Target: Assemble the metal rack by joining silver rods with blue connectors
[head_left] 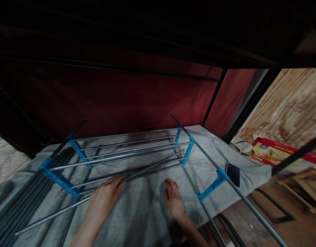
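Note:
A metal tube (55,214) runs slantwise from the lower left up to my left hand (106,195), whose fingers are wrapped round it. My right hand (173,195) rests near the grey blanket (144,209) with its fingers curled; whether anything is in them is hidden. Beyond both hands lies a partly assembled rack of grey tubes. Blue connectors join it at the left (61,181) and right (188,152). One more blue connector (211,185) sits on the long tubes to the right of my right hand.
Several loose dark tubes (26,202) lie at the left. A phone (233,174) rests on the blanket at the right. Black frame bars and a red cloth (137,99) stand behind. A red and yellow box (278,152) is at the far right.

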Available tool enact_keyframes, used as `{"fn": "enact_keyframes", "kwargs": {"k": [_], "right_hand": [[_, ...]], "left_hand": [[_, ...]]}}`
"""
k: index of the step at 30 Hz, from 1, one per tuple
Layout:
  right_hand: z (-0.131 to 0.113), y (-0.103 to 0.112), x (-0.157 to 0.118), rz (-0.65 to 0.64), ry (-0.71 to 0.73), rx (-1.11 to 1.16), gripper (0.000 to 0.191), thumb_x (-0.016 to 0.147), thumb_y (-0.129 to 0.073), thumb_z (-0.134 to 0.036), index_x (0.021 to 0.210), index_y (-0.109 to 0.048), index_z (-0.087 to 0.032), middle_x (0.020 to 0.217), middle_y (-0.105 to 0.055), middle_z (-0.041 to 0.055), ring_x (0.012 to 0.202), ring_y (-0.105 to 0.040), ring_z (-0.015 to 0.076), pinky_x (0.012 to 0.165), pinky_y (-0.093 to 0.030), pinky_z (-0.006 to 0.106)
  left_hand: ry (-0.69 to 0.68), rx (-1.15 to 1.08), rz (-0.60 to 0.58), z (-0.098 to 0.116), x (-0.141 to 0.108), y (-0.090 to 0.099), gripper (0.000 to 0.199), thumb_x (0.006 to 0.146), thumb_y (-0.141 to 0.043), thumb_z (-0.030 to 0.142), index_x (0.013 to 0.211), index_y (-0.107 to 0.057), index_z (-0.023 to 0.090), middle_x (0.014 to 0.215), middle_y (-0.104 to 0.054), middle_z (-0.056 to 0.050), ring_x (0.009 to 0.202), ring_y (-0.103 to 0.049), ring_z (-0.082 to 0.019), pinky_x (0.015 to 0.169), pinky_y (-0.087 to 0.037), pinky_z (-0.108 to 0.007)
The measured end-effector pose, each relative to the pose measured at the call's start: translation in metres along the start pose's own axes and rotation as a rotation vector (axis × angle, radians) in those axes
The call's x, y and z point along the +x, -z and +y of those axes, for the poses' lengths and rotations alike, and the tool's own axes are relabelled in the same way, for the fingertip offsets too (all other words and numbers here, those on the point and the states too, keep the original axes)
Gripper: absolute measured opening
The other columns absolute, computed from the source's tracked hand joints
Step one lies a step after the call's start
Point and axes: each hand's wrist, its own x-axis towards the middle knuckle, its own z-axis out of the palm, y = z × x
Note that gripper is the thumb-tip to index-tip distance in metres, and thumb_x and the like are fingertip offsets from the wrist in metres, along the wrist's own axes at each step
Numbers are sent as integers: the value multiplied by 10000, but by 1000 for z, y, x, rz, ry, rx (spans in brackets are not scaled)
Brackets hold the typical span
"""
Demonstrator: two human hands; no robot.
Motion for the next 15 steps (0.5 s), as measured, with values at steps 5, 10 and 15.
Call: {"fn": "enact_keyframes", "kwargs": {"k": [5,10,15], "right_hand": [[3,-2,-1,-5,36,-22,444,938,-418,-105,1320,-605,-230,1329,-642,100,1242,-598,263,1128,-444,535],[4,-2,-1,-15,56,-34,444,942,-412,-107,1334,-589,-219,1341,-629,107,1250,-590,263,1129,-442,539],[3,-1,0,-26,48,-22,453,935,-411,-91,1328,-591,-227,1325,-635,100,1242,-597,256,1133,-437,546]], "left_hand": [[-29,-60,-36,8,2,-16,422,995,-378,360,1271,-683,269,1271,-723,-55,1090,-709,-284,892,-546,-383],[-23,-93,-14,7,5,-23,395,993,-406,353,1253,-692,267,1222,-745,-46,1053,-721,-270,895,-540,-365],[-6,-97,-14,3,6,-30,395,996,-407,364,1260,-688,275,1241,-738,-36,1058,-719,-273,884,-543,-367]]}}
